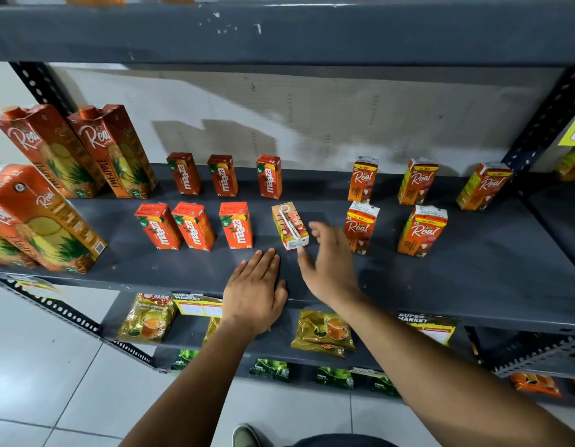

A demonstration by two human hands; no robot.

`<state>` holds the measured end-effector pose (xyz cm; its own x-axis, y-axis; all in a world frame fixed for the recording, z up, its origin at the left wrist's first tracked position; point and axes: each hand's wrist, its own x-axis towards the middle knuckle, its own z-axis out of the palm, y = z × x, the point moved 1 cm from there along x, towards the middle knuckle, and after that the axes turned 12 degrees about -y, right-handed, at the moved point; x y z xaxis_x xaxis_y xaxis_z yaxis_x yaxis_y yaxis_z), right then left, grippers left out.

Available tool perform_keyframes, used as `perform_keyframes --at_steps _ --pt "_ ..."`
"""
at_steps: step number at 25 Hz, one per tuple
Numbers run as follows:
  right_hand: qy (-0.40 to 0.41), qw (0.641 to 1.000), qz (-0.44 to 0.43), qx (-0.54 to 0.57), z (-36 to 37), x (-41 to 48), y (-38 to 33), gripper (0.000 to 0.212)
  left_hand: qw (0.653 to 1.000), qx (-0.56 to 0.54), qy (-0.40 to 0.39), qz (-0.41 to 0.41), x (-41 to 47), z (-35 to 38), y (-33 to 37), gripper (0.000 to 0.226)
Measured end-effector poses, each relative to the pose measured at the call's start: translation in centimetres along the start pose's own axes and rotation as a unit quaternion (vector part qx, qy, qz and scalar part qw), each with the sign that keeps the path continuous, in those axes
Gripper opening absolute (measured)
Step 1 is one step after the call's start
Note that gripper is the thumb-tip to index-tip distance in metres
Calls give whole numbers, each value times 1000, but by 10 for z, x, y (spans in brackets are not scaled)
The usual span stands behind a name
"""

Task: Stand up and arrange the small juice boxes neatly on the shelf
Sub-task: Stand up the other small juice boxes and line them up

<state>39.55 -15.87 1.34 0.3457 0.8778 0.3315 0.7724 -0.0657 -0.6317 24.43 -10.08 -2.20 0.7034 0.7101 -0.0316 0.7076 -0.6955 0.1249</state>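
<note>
On the dark grey shelf (473, 253), small red Maaza boxes stand upright in two rows, three at the back (222, 175) and three in front (236, 224). To the right stand several orange Real boxes (422, 230). Between the groups one small juice box (290, 226) has its straw side facing me; I cannot tell whether it stands or lies. My right hand (328, 259) hovers just right of it, fingers apart, holding nothing. My left hand (255, 291) rests flat on the shelf's front edge, palm down.
Tall Real pineapple cartons (118, 153) stand at the left end of the shelf. The shelf above (279, 33) overhangs. Tea pouches (323, 333) and price tags sit on lower shelves. Perforated steel uprights (550, 124) frame the right side.
</note>
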Motion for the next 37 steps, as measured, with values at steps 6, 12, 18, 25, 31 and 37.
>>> perform_keyframes --at_steps 6,12,18,25,31,37 --pt "-135 971 176 -91 31 66 -6 63 1000 -8 -5 10 -3 -4 0 61" --pt "-142 975 165 -36 11 24 8 47 1000 -8 3 14 -2 -2 -3 62" --pt "-92 990 111 1 -73 -76 39 64 1000 -14 -6 -4 0 0 -6 58" --pt "-70 959 -67 -265 -208 -77 99 59 997 -63 14 45 9 1 82 60" --pt "-178 844 -152 -483 -237 -38 113 48 999 -32 -23 -22 27 15 112 63" --pt "-287 873 -23 -394 -248 -20 146 66 999 -20 -27 -28 25 15 114 63"
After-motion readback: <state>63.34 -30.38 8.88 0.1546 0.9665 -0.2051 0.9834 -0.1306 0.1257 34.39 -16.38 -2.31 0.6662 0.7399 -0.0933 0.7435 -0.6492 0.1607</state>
